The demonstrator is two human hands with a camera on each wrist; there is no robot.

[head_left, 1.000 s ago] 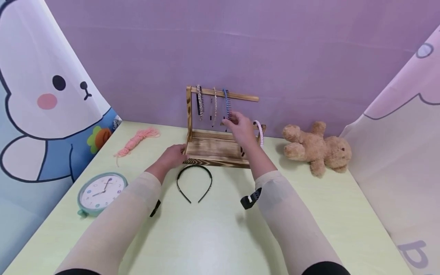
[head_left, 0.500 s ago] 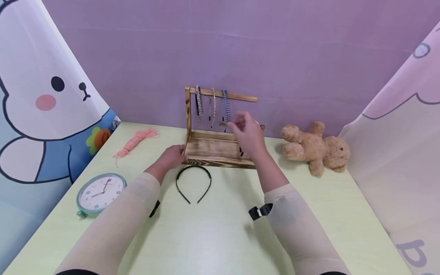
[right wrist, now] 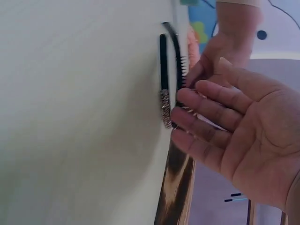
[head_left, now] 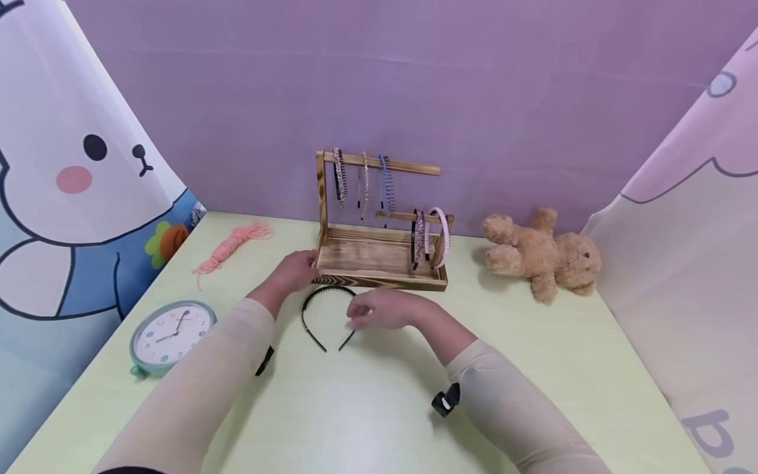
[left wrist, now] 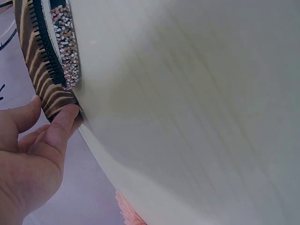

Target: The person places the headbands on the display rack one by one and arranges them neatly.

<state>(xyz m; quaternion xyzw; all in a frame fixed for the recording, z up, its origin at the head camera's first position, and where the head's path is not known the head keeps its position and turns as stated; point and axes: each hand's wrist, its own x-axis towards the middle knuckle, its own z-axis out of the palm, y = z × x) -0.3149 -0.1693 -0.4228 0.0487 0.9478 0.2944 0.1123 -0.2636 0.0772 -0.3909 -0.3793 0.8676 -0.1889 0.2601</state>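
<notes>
My left hand (head_left: pixel 293 271) grips the left end of a wooden headband rack (head_left: pixel 385 282); in the left wrist view its thumb and fingers pinch the corner of the striped base (left wrist: pixel 29 56). On the table in front of the rack lies a black toothed headband (head_left: pixel 331 288), and a glittery stone-covered part (left wrist: pixel 66 47) of it shows up close. Over the headband's right side is my right hand (head_left: pixel 385 309), holding nothing, its fingers (right wrist: pixel 206 126) loosely extended at the band in the right wrist view. Part of the headband is hidden behind that hand.
A blue headband (head_left: pixel 388 187) and several others hang on the rack's upper bar. On the lower bar hang a pink headband (head_left: pixel 445 240) and a purple glittery one (head_left: pixel 420 237). A pink yarn bundle (head_left: pixel 231 247) and clock (head_left: pixel 174 334) lie left, a teddy bear (head_left: pixel 541 255) right.
My right hand has left the blue headband on the upper bar and come down toward me and left, to the black headband on the table. The left hand stays on the rack.
</notes>
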